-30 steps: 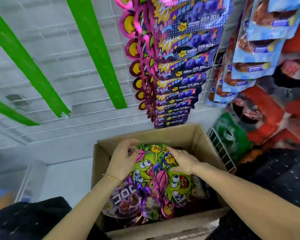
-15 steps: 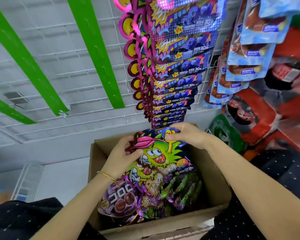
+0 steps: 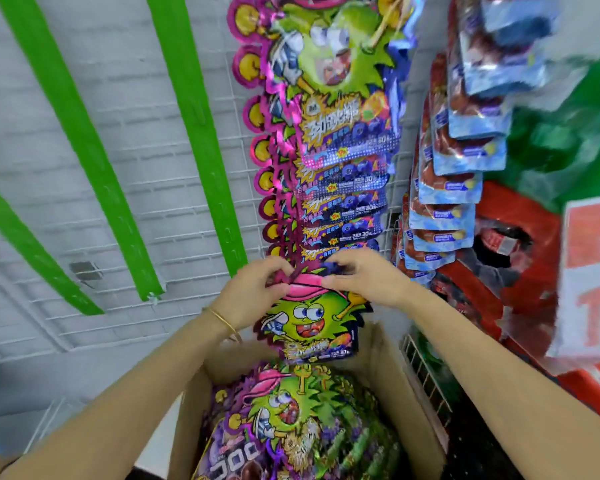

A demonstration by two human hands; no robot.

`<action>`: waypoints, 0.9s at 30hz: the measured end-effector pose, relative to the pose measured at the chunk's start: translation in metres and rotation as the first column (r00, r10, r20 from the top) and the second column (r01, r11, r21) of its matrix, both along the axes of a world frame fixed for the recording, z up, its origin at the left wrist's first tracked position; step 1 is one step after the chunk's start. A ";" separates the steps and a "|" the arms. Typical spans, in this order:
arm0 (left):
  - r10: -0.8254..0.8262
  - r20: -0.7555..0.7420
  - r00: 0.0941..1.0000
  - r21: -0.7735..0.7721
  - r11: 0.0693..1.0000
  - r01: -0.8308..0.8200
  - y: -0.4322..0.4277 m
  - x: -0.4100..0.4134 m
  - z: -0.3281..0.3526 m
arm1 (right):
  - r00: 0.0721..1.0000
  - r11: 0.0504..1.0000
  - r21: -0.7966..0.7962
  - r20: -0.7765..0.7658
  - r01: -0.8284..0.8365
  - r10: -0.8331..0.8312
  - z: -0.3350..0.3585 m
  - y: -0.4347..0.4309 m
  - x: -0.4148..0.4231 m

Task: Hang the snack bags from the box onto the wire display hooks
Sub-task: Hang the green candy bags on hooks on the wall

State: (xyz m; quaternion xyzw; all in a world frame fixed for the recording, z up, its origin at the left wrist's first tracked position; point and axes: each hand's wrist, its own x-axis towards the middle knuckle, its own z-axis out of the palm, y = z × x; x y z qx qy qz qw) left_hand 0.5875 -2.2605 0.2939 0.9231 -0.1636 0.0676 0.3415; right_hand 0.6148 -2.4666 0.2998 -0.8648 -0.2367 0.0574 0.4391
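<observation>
A snack bag with a green cartoon face and a pink cap hangs upright above the cardboard box. My left hand pinches its top left edge and my right hand pinches its top right edge. The bag's top sits at the lower end of a column of matching hung bags on the white wire grid. The hook itself is hidden behind my hands and the bags. More snack bags lie piled in the box below.
Green strips run down the wire grid on the left. Blue and red bags hang in a column to the right, with red packages and a red sign beyond. A small wire rack stands beside the box.
Both hands lifted the green-faced bag out of the box and up to the bottom of the hung column. The camera tilted upward and closer to the grid.
</observation>
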 end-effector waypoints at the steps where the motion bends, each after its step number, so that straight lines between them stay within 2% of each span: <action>1: -0.015 0.021 1.000 0.005 1.000 0.015 -0.004 0.001 0.017 | 1.000 1.000 0.027 0.027 0.015 -0.015 0.014 0.000 0.002; 4: -0.074 0.040 0.996 0.010 0.997 0.074 -0.011 0.010 0.069 | 0.998 0.991 0.130 0.047 0.035 -0.041 0.059 -0.009 0.004; 6: -0.082 0.051 0.995 -0.086 0.992 0.087 -0.017 0.019 0.113 | 0.995 0.987 0.159 0.083 0.035 -0.049 0.089 -0.017 0.009; 9: 0.045 0.277 0.960 -0.270 0.962 0.033 -0.028 0.039 0.190 | 0.978 0.977 0.208 0.187 0.055 -0.095 0.139 -0.025 0.018; 11: 0.141 0.439 0.887 -0.312 0.950 0.004 -0.037 0.055 0.242 | 0.958 0.970 0.237 0.259 0.057 -0.120 0.175 -0.029 0.025; 13: 0.197 0.519 0.832 -0.353 0.936 -0.001 -0.048 0.069 0.285 | 0.931 0.957 0.285 0.331 0.056 -0.153 0.209 -0.031 0.032; 16: 0.221 0.526 0.821 -0.393 0.919 0.005 -0.062 0.089 0.328 | 0.873 0.933 0.349 0.425 0.086 -0.239 0.251 -0.032 0.048; 19: 0.277 0.481 0.832 -0.349 0.931 -0.108 -0.066 0.108 0.349 | 0.806 0.919 0.377 0.505 0.116 -0.308 0.281 -0.030 0.063; 23: 0.282 0.385 0.879 -0.442 0.892 -0.093 -0.062 0.122 0.362 | 0.722 0.913 0.370 0.583 0.171 -0.372 0.311 -0.024 0.084; 27: 0.263 0.407 0.875 -0.370 0.923 -0.105 -0.057 0.123 0.370 | 0.643 0.890 0.374 0.620 0.261 -0.449 0.329 -0.012 0.107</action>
